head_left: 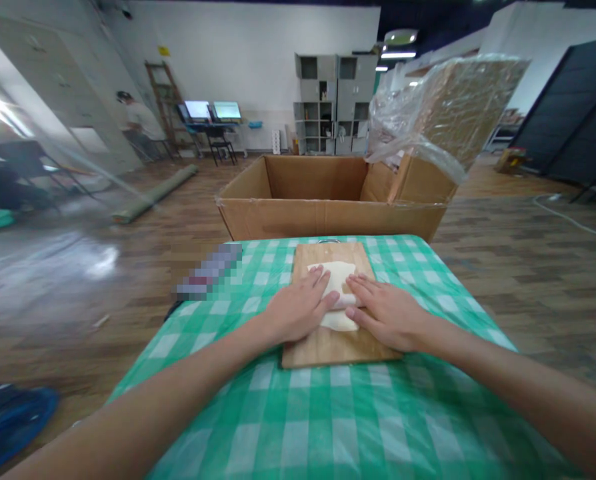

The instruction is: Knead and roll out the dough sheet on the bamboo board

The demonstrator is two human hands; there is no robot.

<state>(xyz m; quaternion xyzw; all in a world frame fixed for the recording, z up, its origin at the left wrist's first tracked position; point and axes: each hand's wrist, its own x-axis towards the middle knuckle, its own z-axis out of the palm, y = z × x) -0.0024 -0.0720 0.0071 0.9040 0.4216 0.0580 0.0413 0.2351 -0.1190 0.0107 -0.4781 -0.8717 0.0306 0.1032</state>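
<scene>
A flat pale sheet of dough (pixel 339 279) lies on a wooden cutting board (pixel 328 347) set on a table with a green and white checked cloth (pixel 298 413). My left hand (pixel 298 308) rests flat on the dough's left side, fingers stretched out and together. My right hand (pixel 385 312) lies flat on its right side, fingers extended toward the left hand. Between the fingertips the dough looks folded or rolled over itself. Neither hand grips anything.
A large open cardboard box (pixel 328 200) stands just beyond the table's far edge, with a plastic-wrapped cardboard piece (pixel 448 113) leaning at its right. A blurred-out object (pixel 211 270) lies on the table's left edge. Wooden floor surrounds the table; a person stands far left by desks with monitors.
</scene>
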